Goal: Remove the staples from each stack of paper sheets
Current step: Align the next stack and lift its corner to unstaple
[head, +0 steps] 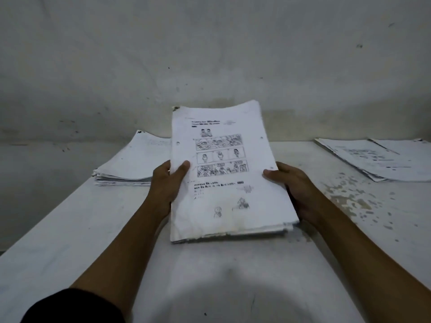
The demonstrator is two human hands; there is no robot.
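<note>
A thick stack of paper sheets point(224, 173), printed with comic panels and text, is held up above the white table point(70, 229) in the middle of the view. My left hand point(168, 180) grips its left edge, thumb on top of the page. My right hand point(296, 187) grips its right edge the same way, fingers hidden underneath. A dark mark sits at the stack's top left corner point(176, 108); I cannot tell whether it is a staple.
Another pile of sheets point(130, 164) lies on the table at the back left, partly behind the held stack. Spread papers point(382, 159) lie at the back right. A stained wall point(210, 66) rises behind the table. Flaked paint marks the table on the right point(349, 197).
</note>
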